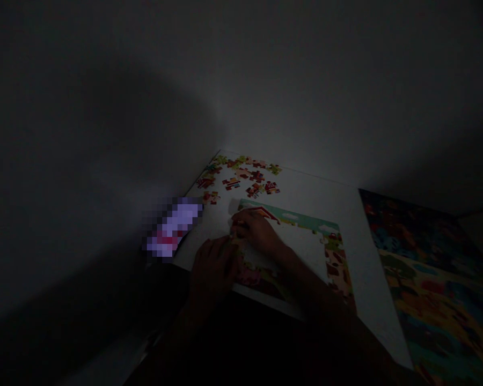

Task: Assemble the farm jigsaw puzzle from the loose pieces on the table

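Puzzle [306,241], partly built, lies flat on a white board [346,201] in a dim room. It is a frame of joined pieces around a bare white middle, and its long axis runs from near left to far right, the far edge showing a strip of sky and a red roof. Its right side carries a column of coloured pieces, and the near edge is hidden in part by the person's arms.

The right hand [255,230] rests on the puzzle's far left corner, fingers curled down onto the pieces there; whether it pinches a piece cannot be told in this light. The left hand [213,271] lies just beside it on the near left corner, palm down, touching the puzzle's left edge; its grip cannot be told either.

Loose pieces [241,177] are scattered on the board's far left part, well apart from both hands and beyond the puzzle. A blurred lilac object [173,228] lies off the board's left edge, near the left hand. To the right of the board lies a colourful patterned mat [434,279].
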Motion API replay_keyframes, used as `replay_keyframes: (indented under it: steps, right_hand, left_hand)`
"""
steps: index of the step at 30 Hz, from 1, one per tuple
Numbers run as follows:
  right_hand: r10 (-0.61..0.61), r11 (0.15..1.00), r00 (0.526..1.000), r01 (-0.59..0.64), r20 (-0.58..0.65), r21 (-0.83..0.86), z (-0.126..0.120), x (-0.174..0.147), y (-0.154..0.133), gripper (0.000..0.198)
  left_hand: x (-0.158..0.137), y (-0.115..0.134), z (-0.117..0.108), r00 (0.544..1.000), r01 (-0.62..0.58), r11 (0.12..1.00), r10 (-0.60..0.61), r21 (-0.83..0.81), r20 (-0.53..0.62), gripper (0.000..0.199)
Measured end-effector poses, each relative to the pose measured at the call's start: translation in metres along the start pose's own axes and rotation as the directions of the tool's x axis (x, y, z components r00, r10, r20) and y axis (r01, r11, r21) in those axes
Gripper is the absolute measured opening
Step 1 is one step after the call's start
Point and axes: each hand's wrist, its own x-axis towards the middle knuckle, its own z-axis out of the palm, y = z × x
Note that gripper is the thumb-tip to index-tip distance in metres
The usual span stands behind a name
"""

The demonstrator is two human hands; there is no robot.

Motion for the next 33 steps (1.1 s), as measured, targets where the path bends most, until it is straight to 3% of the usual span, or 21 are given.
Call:
replay_keyframes:
  steps: [8,16,26,30,33]
  right_hand:
    - [-0.072,0.995,0.997,0.072,0.007,-0.074,-0.005,-0.001,0.002,0.017]
    - [0.005,0.972,0.998,0.011,-0.067,0.235,-0.004,-0.007,0.011,0.03]
    - [-0.008,0.979,1.0,0.008,-0.004,0.206,-0.001,-0.011,0.019,0.047]
    - [0.002,0.99,0.99,0.017,-0.138,0.137,-0.006,-0.012,0.017,0.049]
    - [0.09,0.988,0.944,-0.044,-0.318,0.15,-0.014,-0.011,0.021,0.041]
  left_hand:
    - [0.0,-0.001,0.0,1.0,-0.005,1.0,0.005,0.0,0.0,0.028]
    - [0.001,0.0,0.0,0.999,-0.012,0.999,0.01,0.052,0.041,0.04]
    - [0.003,0.002,-0.003,0.996,-0.052,0.99,0.042,0.134,0.075,0.043]
    - [0.004,0.002,-0.003,0.995,-0.063,0.99,0.053,0.128,0.083,0.043]
    - [0.003,0.002,-0.004,0.996,-0.053,0.991,0.045,0.121,0.073,0.042]
